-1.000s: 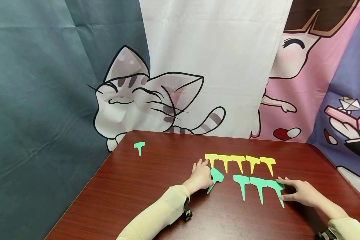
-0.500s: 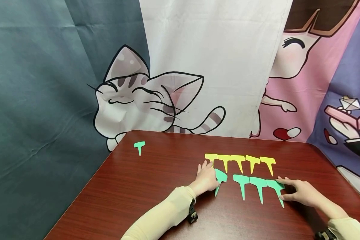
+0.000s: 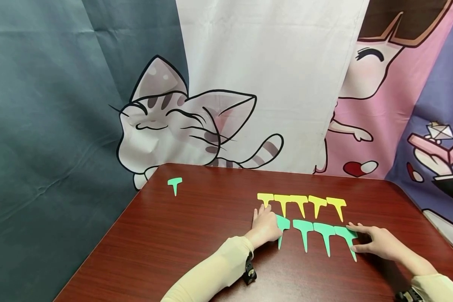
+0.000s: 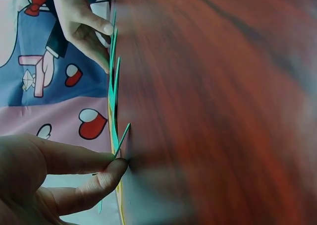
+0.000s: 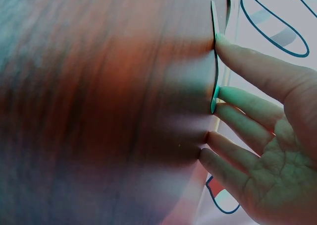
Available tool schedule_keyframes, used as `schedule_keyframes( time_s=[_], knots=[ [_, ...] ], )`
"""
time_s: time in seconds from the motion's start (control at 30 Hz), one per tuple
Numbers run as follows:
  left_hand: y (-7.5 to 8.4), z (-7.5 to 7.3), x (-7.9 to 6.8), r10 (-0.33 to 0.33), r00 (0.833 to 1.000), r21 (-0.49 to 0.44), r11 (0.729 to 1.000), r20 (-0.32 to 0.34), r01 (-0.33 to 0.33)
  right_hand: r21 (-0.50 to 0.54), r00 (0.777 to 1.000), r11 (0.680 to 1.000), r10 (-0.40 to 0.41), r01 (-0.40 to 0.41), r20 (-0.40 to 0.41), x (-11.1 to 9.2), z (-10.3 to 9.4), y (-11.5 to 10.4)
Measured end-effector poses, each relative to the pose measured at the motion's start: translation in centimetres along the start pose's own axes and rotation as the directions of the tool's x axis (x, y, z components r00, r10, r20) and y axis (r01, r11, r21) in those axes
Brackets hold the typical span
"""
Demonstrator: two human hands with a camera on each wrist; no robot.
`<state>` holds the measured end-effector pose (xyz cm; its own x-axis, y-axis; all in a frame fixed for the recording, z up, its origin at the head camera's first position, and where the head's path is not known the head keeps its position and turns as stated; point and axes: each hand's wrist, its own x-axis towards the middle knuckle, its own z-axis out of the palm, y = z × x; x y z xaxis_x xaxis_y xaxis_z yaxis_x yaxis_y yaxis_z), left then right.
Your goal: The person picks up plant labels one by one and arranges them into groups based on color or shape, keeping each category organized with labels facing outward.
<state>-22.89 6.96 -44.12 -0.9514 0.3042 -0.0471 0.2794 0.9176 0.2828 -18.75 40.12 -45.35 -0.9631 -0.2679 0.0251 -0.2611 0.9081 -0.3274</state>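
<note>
In the head view my left hand (image 3: 265,226) is at the left end of a row of green T-shaped plant labels. Its thumb and forefinger pinch one green label (image 3: 283,223), slightly tilted up from the table in the left wrist view; part of its head is hidden by the hand. To its right lie a second label (image 3: 303,227), a third (image 3: 324,229) and the rightmost one (image 3: 345,232), heads nearly in line. My right hand (image 3: 381,243) rests beside the rightmost label, extended fingers touching its head and thumb at its stem.
Behind the green row lies a row of several yellow T-shaped plant labels (image 3: 282,198). A lone green label (image 3: 175,181) lies near the far left corner of the brown table (image 3: 154,235). A printed cloth backdrop (image 3: 219,126) hangs behind the table.
My left hand has slid right with its green label, which has turned more upright in line with the row. The right hand has stayed in place.
</note>
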Motion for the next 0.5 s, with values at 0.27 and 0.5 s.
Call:
schedule_keyframes(
  time_s=[0.27, 0.5],
  knots=[
    [0.47, 0.24, 0.15, -0.013, 1.0, -0.012, 1.0, -0.001, 0.013, -0.003, 1.0, 1.0, 0.001, -0.001, -0.002, -0.01, -0.02, -0.01],
    [0.92, 0.42, 0.29, -0.027, 1.0, -0.037, 0.999, 0.006, 0.027, -0.003, 1.0, 1.0, 0.01, -0.01, 0.016, 0.02, -0.15, -0.15]
  ],
)
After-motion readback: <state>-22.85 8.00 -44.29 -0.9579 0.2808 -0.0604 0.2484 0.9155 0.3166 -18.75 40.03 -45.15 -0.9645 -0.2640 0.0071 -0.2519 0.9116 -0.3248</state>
